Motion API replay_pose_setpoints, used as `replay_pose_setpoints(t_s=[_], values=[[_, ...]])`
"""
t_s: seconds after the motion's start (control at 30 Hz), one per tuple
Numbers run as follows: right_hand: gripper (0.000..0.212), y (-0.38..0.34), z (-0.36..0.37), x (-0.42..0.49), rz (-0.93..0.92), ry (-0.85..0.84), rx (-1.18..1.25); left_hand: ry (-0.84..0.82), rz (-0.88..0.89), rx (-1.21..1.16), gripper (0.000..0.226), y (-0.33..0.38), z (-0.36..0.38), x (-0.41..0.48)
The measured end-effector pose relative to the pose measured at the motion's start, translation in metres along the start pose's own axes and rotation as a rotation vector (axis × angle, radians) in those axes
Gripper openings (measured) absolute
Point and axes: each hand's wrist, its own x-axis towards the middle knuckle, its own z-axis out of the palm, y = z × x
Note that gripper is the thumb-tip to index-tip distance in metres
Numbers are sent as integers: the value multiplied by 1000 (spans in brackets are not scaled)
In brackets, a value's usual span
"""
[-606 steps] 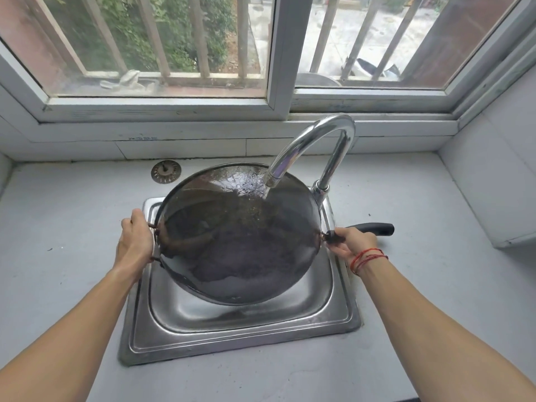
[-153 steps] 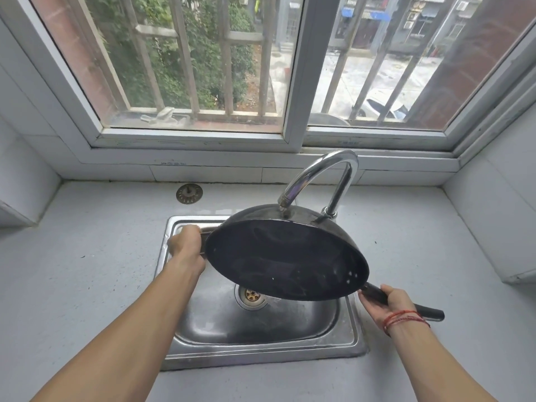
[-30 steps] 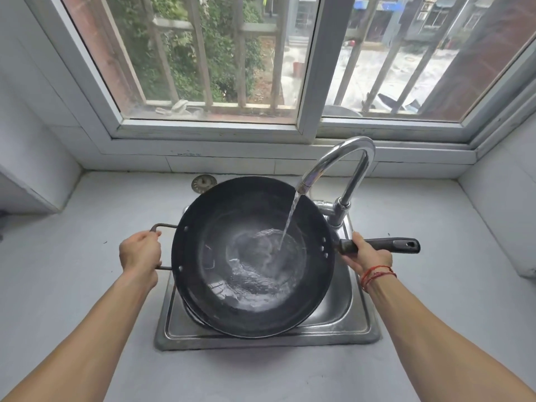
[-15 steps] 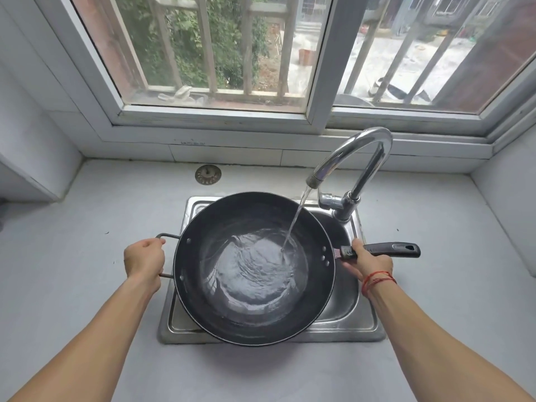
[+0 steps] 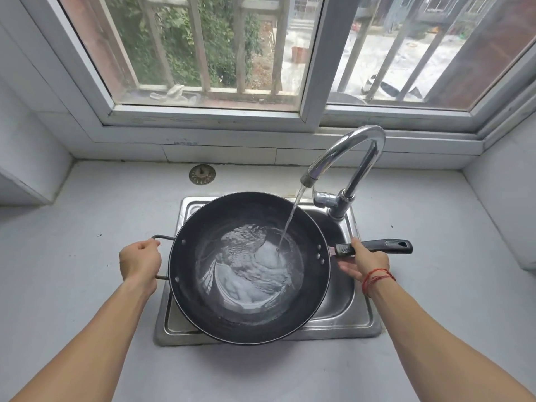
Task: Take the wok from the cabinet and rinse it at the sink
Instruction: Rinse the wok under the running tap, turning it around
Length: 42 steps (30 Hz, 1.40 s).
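A black wok [image 5: 191, 274] is held level over the steel sink [image 5: 362, 320], mouth up, with water pooled and swirling in its bottom. A thin stream falls into it from the curved chrome faucet [image 5: 348, 149]. My left hand [image 5: 139, 262] grips the wire loop handle on the wok's left side. My right hand [image 5: 365, 261] holds the long black handle [image 5: 385, 246] close to the wok's rim; the handle's end sticks out to the right. The wok covers most of the sink basin.
A pale grey counter [image 5: 72, 256] surrounds the sink. A round metal drain strainer [image 5: 202, 174] lies on it behind the sink. A barred window runs along the back; walls close in at the left and right.
Over the last second the wok has settled flatter and a little lower over the sink, and more water has gathered in it. Both hands keep their holds on the handles.
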Motion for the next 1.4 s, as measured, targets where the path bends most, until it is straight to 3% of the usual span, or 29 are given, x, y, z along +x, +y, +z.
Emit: replay_pose_setpoints(t_s=[0.17, 0.4, 0.6, 0.87, 1.27, 1.4], values=[[42, -5, -17, -7, -85, 1, -326, -6, 0, 6, 15, -2, 0, 0], [41, -46, 14, -16, -565, 76, -830, -13, 14, 16, 19, -2, -1, 0], [50, -82, 75, -6, -800, 70, -986, -18, 22, 23, 16, -2, -1, 1], [35, -107, 116, 12, -744, 88, -1023, -10, 21, 30, 18, -3, -2, 3], [34, -107, 117, 17, -689, 58, -943, -22, 3, 10, 14, -2, -3, 2], [22, -113, 110, 17, -715, 118, -1095, -27, 1, 2, 21, -1, -3, 2]])
